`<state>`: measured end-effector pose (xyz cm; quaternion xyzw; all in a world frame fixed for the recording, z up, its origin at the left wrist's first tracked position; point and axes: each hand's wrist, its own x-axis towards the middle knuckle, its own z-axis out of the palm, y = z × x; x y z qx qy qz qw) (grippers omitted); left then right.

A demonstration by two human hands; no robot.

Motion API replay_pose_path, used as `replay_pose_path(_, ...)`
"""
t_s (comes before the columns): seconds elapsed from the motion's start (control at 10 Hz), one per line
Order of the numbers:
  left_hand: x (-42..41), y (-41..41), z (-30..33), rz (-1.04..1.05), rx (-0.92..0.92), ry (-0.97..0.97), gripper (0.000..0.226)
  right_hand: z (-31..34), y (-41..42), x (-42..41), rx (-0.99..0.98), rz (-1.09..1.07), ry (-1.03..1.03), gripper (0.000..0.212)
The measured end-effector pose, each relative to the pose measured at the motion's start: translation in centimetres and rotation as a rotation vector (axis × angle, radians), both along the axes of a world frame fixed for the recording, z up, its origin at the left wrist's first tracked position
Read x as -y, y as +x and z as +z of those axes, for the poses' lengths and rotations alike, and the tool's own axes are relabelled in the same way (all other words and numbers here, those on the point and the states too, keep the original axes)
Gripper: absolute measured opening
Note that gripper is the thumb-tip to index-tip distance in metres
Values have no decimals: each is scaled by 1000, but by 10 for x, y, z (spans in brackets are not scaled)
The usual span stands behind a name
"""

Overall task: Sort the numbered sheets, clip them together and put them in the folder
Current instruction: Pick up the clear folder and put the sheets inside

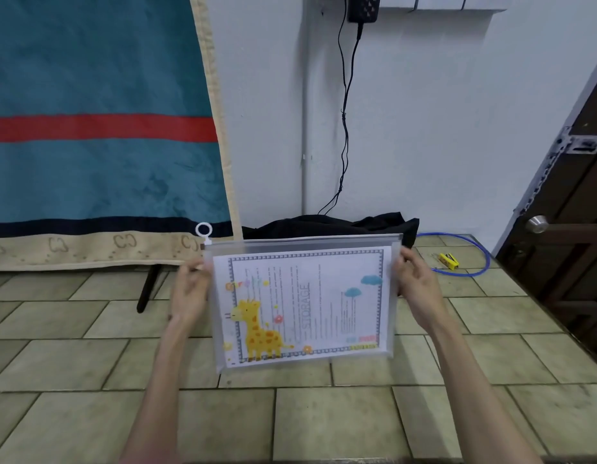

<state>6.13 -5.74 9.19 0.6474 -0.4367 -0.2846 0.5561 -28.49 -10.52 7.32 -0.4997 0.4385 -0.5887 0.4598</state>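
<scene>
The translucent folder [304,306], sheets [324,296] inside, is held up between the hands: left hand [190,289] and right hand [416,283] each grip one side edge.

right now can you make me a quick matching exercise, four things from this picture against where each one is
Things:
1. folder
2. white ring pull
3. yellow tool
4. black cloth

Places:
a. on the tiled floor inside the blue cable loop
b. held between both hands
c. at the folder's upper left corner
d. against the wall behind the folder

Pairs: 1-b, 2-c, 3-a, 4-d
</scene>
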Motion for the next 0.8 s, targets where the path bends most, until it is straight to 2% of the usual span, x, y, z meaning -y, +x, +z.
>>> replay_pose_path(0.1,-15,-24,-40,-126,-12,116,27,-41,2,-17,-276,15,47,38)
replay_pose_path(0.2,-15,-28,-81,-11,45,134,41,-72,13,-34,-388,-96,74,42)
replay_pose_path(0.3,-16,-31,-103,39,163,199,41,-88,24,-46,-530,-201,90,49)
replay_pose_path(0.4,-17,-38,-118,108,473,279,50,-101,34,-53,-816,-294,192,56)
replay_pose_path(0.5,-17,-46,-131,4,768,367,50,-111,46,-59,-1107,-310,294,51)
replay_pose_path(0.6,-21,-52,-138,-138,876,489,53,-119,47,-62,-1304,-219,393,58)
replay_pose_path(0.7,-21,-52,-141,-142,884,508,55,-122,49,-63,-1313,-199,402,61)
replay_pose_path(0.8,-20,-52,-140,-129,852,480,56,-119,46,-59,-1213,-224,379,59)
